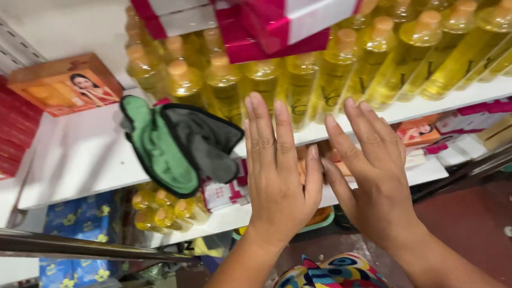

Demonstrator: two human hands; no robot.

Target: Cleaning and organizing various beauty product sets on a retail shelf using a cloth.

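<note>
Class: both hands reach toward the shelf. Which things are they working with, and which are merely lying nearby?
In hand:
left hand
right hand
yellow bottles

Lying about:
green and grey cloth
orange box
pink and white boxes
blue flowered packs

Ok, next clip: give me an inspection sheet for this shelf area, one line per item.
Surface: white shelf, bare at its left part; another shelf below.
Job's things: row of yellow bottles with tan caps, standing along the shelf right ahead of both hands.
Clutter: green and grey cloth draped over the shelf edge; orange box; pink and white boxes on top of the bottles; blue flowered packs lower left.
Grippers: left hand and right hand open, fingers spread, holding nothing; contact with the bottles cannot be told.
Cables: nothing seen.
Surroundings: metal rail, red floor.
</note>
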